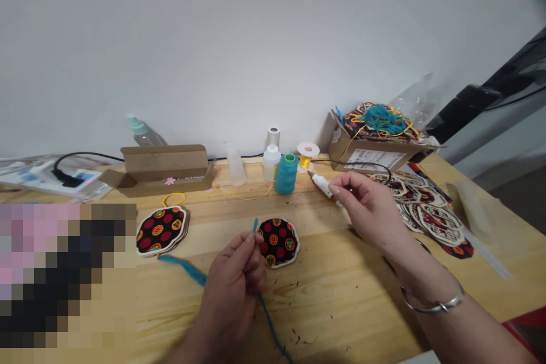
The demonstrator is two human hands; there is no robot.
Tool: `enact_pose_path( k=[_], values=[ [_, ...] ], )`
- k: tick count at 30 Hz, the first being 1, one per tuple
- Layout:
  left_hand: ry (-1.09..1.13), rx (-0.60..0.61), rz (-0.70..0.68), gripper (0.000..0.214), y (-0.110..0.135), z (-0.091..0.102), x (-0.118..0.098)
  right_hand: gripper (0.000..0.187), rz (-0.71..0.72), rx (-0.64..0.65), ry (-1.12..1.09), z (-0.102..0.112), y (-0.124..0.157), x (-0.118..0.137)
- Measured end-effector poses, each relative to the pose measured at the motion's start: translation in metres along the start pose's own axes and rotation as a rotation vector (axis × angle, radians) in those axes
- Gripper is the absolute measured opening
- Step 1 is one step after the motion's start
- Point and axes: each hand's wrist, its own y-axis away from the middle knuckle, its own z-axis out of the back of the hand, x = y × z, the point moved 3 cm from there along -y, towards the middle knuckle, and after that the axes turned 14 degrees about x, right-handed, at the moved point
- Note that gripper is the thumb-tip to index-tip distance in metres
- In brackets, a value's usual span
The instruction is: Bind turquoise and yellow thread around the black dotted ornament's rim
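While left hand (234,280) pinches teal cord (183,265) end, right hand (369,207) grips white pen tool (322,185); trailing black cable (375,165) may topple teal spool (286,174).

Teal, black and red on pale wood

The cord (183,266) in the left grip (234,278) is teal. The patch (278,242) just past that grip's fingertips is black with red and orange-ringed dots and a white edge. The stack of patches (161,230) off to that grip's left has the same print. The pen (322,185) in the right grip (367,205) is white. Beyond it stand a teal thread spool (286,174), a yellow spool (307,154) and a white bottle (271,162). The bangle (435,304) behind it is silver, and the tabletop (341,296) is pale yellow grained wood.
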Motion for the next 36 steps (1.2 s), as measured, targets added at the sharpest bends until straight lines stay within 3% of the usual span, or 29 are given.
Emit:
enact_pose_path(
  k=[5, 11, 16, 18, 24, 29, 36],
  values=[
    [0.009, -0.001, -0.002, 0.017, 0.000, 0.000, 0.000, 0.016, -0.010, -0.003, -0.073, 0.005, 0.001, 0.004],
    [0.001, -0.001, -0.005, 0.018, 0.000, 0.000, 0.001, 0.017, 0.001, -0.001, -0.001, -0.003, -0.003, 0.003],
    [0.009, -0.010, 0.010, 0.019, 0.000, -0.001, 0.002, 0.019, -0.197, 0.260, 0.214, -0.030, -0.020, -0.011],
    [0.012, -0.013, 0.018, 0.020, 0.000, -0.001, 0.002, 0.022, -0.246, 0.302, 0.265, -0.041, -0.028, -0.015],
    [0.026, 0.005, 0.026, 0.024, -0.003, 0.000, 0.003, 0.029, -0.351, 0.261, 0.409, -0.066, -0.044, -0.012],
    [0.040, -0.017, 0.051, 0.029, -0.003, 0.002, 0.003, 0.028, -0.348, 0.220, 0.462, -0.079, -0.046, -0.010],
    [0.051, -0.025, 0.075, 0.035, -0.002, 0.003, 0.005, 0.022, -0.316, 0.212, 0.352, -0.073, -0.047, -0.017]
  ],
)
